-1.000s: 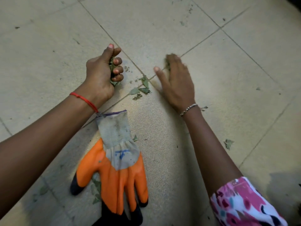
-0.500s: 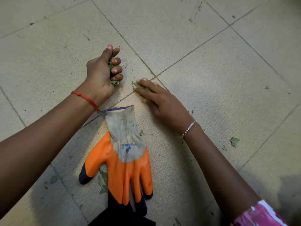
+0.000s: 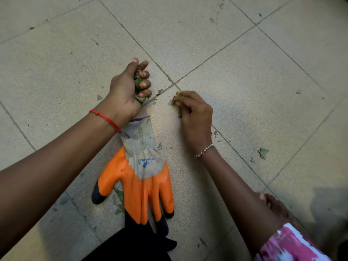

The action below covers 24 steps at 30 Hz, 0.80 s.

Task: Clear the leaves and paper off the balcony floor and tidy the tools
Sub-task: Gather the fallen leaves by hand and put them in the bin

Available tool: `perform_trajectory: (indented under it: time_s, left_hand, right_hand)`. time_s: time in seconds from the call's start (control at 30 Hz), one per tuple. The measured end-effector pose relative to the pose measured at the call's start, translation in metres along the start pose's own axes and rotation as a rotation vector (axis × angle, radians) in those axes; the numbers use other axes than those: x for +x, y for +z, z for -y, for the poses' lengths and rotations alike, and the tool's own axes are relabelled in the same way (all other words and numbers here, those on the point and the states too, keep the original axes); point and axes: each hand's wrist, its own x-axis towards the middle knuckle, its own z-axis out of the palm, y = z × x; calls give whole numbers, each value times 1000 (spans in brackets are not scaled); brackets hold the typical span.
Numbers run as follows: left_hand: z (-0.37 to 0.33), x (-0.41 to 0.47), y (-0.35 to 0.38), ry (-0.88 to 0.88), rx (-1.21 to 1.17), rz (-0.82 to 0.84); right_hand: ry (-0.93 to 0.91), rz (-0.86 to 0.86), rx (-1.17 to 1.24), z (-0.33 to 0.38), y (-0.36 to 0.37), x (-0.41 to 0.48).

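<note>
Beige floor tiles [image 3: 244, 59] fill the whole view, crossed by dark grout lines. Nearest the camera lies a dark cloth [image 3: 135, 245], with a floral sleeve [image 3: 290, 245] on the right arm. Just beyond the cloth an orange-and-grey work glove [image 3: 143, 178] lies flat, fingers toward the person, and a larger leaf [image 3: 118, 196] is partly trapped under it. A small scrap [image 3: 160, 146] sits just beside the cuff.

Farther out, the left hand [image 3: 126, 93] rests on its edge on the floor next to the cuff, fingers curled tight round a wad of leaves [image 3: 138, 82]. The right hand [image 3: 195, 113] is knuckles-up, fingertips bunched and pinching a leaf fragment [image 3: 172, 102] at the tile. Between the two hands, crumbs [image 3: 159, 92] lie along the grout line. Off to the right a torn leaf [image 3: 263, 153] lies well apart from both hands. Beyond, only specks dot the far tiles (no paper shows anywhere).

The step looks like hand-gathering scraps into the left fist. To do it well, I would rake the crumbs out of the grout into one small pile before pinching, since dry fragments crumble. The fist should loosen only slightly when fed, or the wad may spill. Lifting the glove frees the trapped leaf.
</note>
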Motion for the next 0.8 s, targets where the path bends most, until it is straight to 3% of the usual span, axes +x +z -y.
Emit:
perform_trajectory:
  time_s: [0.07,0.13,0.2,0.3,0.43,0.57,0.67,0.73,0.8]
  left_hand:
    - [11,-6,7,-20,19,5]
    - [25,-13,15,-38,44,-10]
    - [38,-21,22,-77,19,-19]
    - [53,-34,38,-193,-168,15]
    - [63,-38,45,-295,-204,137]
    - [69,-39,44,-317,-94,152]
    - [67,-38,40,-324,-107,169]
    - [67,-36,36,-331,-78,195]
    - [65,-35,32,-341,-92,198]
  right_hand:
    - [305,-98,254,12,-3,4]
    - [617,-125,686,28,-11,5]
    - [681,-150,877,42,-14,2]
    - [396,-231,512,54,-18,-15]
    - [176,-135,218,45,-20,-39]
    - [201,72,271,52,-36,-49]
    - [258,-22,416,48,-56,-49]
    - [314,-202,251,31,-67,-50]
    - [441,-308,-171,4,-75,-54]
